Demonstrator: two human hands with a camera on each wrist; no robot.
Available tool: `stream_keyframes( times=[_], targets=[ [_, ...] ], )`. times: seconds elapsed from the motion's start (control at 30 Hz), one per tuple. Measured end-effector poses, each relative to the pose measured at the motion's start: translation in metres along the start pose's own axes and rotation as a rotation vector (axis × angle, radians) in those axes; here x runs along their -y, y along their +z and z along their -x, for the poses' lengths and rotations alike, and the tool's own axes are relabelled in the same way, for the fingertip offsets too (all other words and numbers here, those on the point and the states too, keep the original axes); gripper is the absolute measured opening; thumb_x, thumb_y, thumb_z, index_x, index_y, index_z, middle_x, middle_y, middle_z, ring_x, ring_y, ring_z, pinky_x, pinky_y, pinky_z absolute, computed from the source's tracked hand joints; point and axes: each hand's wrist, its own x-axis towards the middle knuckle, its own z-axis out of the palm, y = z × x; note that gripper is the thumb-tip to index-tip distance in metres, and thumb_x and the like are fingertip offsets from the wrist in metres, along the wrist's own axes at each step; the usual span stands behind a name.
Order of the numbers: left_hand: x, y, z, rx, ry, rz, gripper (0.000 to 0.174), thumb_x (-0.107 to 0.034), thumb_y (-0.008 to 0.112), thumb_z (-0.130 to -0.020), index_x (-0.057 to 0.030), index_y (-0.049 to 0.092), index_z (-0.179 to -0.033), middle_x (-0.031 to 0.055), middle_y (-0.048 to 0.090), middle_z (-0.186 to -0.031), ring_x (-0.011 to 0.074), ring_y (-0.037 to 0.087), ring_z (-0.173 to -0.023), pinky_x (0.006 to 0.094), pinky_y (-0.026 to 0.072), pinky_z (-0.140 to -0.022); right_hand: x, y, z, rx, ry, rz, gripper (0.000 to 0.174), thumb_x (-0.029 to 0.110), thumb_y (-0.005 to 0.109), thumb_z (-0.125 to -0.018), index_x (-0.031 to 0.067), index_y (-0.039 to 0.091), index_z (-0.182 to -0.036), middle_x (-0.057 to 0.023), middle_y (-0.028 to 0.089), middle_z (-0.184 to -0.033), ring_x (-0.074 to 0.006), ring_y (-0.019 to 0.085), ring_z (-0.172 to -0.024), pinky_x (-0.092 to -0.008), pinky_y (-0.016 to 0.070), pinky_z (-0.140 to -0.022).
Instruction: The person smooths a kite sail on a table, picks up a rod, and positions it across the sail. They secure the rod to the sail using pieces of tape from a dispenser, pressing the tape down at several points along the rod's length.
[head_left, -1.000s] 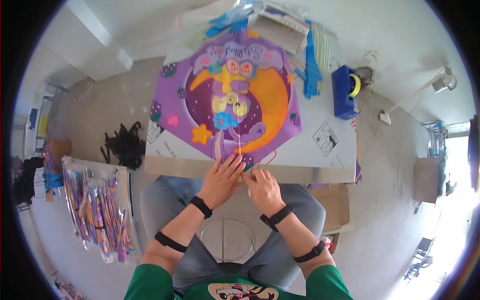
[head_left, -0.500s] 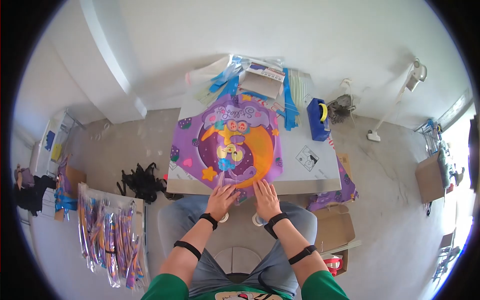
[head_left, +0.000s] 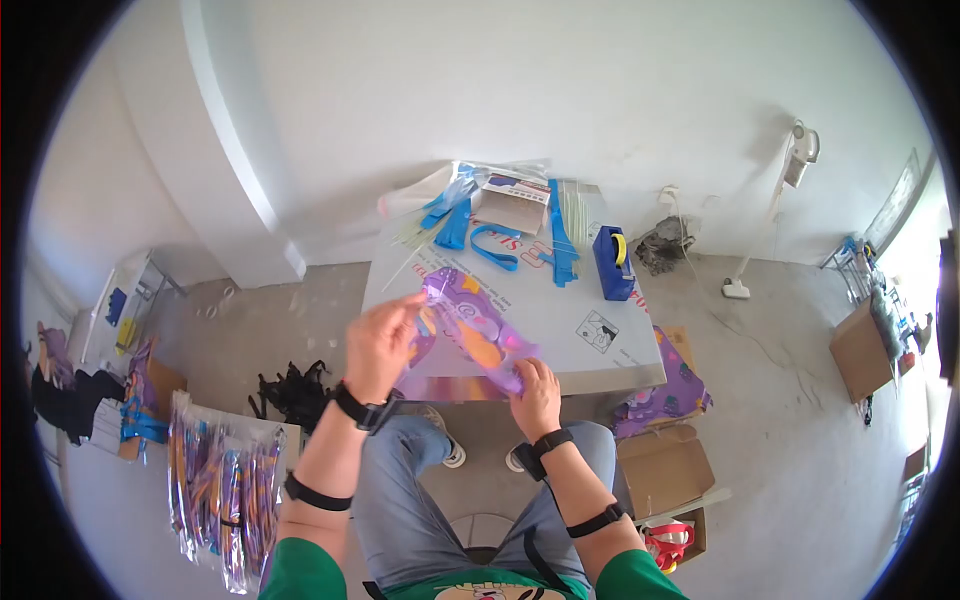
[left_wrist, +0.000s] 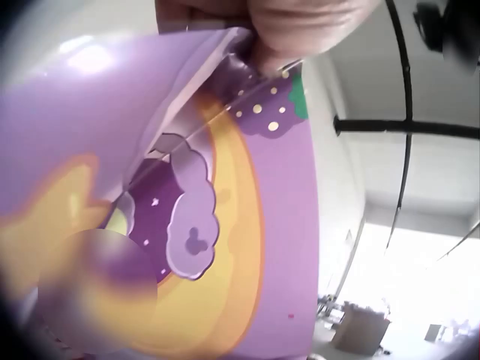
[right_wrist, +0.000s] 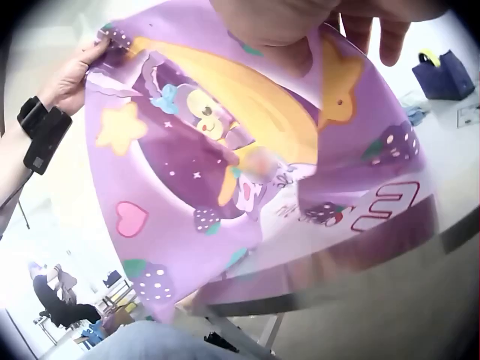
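Observation:
A thin purple sheet printed with a moon, stars and berries is lifted and folded above the table's front edge. My left hand is raised at its left side. In the left wrist view the fingers of that hand pinch a gathered corner of the sheet. My right hand holds the sheet at the right, lower down by the table edge. The right wrist view shows the sheet stretched between both hands, the moon print facing that camera, with the left hand gripping the far corner.
On the grey table lie blue strips, thin pale sticks, a small box and a blue tape dispenser. Plastic-wrapped purple bundles are at the left. An open cardboard box stands at the right.
The sheet lay flat under both hands; now it is lifted and folded. My left hand has risen up and left with its corner. My right hand now holds its edge. The head view has tilted up.

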Motion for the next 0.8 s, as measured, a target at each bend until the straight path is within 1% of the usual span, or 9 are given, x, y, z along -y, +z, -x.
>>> stream_keyframes(
  times=[0.1,0.17,0.23,0.4,0.5,0.57,0.7,0.77,0.8],
  targets=[
    [-0.018,-0.038,-0.027,-0.001,-0.045,-0.016,0.013,-0.013,0.058,-0.091,-0.0038,0.066,-0.096,0.0120,0.065,-0.076,0.0181,0.061,-0.064,0.0262,0.0465,-0.059,-0.016,-0.023,-0.006,-0.002,0.115,-0.094,0.033,0.000,0.059,-0.071,0.0079,0.062,-0.102,-0.0111,0.062,-0.101,-0.0323,0.059,-0.097,-0.0402,0.0477,-0.083],
    [-0.020,-0.063,-0.043,0.028,-0.101,-0.013,0.016,-0.014,0.058,-0.092,-0.0005,0.065,-0.093,0.0060,0.065,-0.072,0.0097,0.055,-0.060,0.0228,0.0434,-0.058,-0.018,-0.048,-0.012,-0.079,0.094,-0.214,0.015,0.003,0.060,-0.082,0.0043,0.065,-0.096,-0.0146,0.065,-0.088,-0.0309,0.064,-0.079,-0.0350,0.0512,-0.069],
    [-0.020,-0.086,-0.064,0.113,-0.176,0.047,0.017,-0.015,0.058,-0.092,0.0006,0.065,-0.092,0.0022,0.064,-0.071,0.0074,0.054,-0.061,0.0222,0.0430,-0.058,-0.023,-0.080,-0.014,-0.074,0.009,-0.205,0.013,0.005,0.059,-0.085,0.0036,0.065,-0.096,-0.0151,0.066,-0.085,-0.0287,0.066,-0.075,-0.0325,0.0511,-0.066],
    [0.015,-0.112,-0.128,0.404,-0.310,0.023,0.019,-0.016,0.059,-0.093,0.0018,0.064,-0.091,-0.0051,0.062,-0.074,0.0032,0.052,-0.067,0.0210,0.0435,-0.062,-0.037,-0.141,-0.027,0.027,0.092,-0.168,0.012,0.006,0.061,-0.083,0.0048,0.064,-0.095,-0.0173,0.064,-0.080,-0.0331,0.064,-0.074,-0.0360,0.0499,-0.063],
    [0.060,-0.084,-0.161,0.445,-0.357,0.237,0.015,-0.013,0.058,-0.092,0.0000,0.064,-0.094,-0.0032,0.062,-0.078,0.0037,0.053,-0.071,0.0214,0.0438,-0.063,-0.054,-0.158,-0.045,0.063,0.113,-0.135,0.012,0.007,0.061,-0.082,0.0037,0.063,-0.093,-0.0177,0.064,-0.080,-0.0357,0.063,-0.075,-0.0374,0.0497,-0.064],
    [0.115,-0.050,-0.174,0.807,-0.432,0.288,0.013,-0.011,0.056,-0.091,-0.0034,0.063,-0.099,-0.0019,0.063,-0.086,0.0045,0.054,-0.076,0.0209,0.0432,-0.064,-0.074,-0.155,-0.058,0.122,0.105,-0.003,0.012,0.009,0.062,-0.081,0.0032,0.063,-0.091,-0.0180,0.064,-0.081,-0.0365,0.062,-0.076,-0.0386,0.0495,-0.066],
    [0.196,0.032,-0.172,1.111,-0.644,-0.007,0.019,-0.018,0.066,-0.085,-0.0068,0.065,-0.099,-0.0023,0.060,-0.079,0.0072,0.054,-0.071,0.0264,0.0458,-0.060,-0.112,-0.127,-0.076,0.206,0.189,0.122,0.010,0.007,0.059,-0.079,0.0032,0.062,-0.088,-0.0184,0.064,-0.084,-0.0386,0.061,-0.083,-0.0436,0.0487,-0.071],
    [0.279,0.089,-0.152,1.163,-0.650,-0.038,0.028,-0.020,0.072,-0.079,-0.0053,0.064,-0.101,0.0006,0.063,-0.080,0.0098,0.057,-0.070,0.0285,0.0475,-0.059,-0.145,-0.102,-0.077,0.207,0.152,0.121,0.013,0.006,0.058,-0.077,0.0043,0.062,-0.090,-0.0185,0.063,-0.088,-0.0394,0.059,-0.087,-0.0452,0.0482,-0.074],
    [0.278,0.103,-0.145,1.111,-0.605,-0.147,0.033,-0.020,0.075,-0.076,-0.0041,0.064,-0.103,0.0029,0.064,-0.081,0.0117,0.058,-0.071,0.0295,0.0482,-0.060,-0.156,-0.093,-0.078,0.233,0.194,0.146,0.015,0.006,0.058,-0.077,0.0049,0.061,-0.091,-0.0184,0.063,-0.089,-0.0394,0.059,-0.088,-0.0455,0.0481,-0.075]
  ],
)
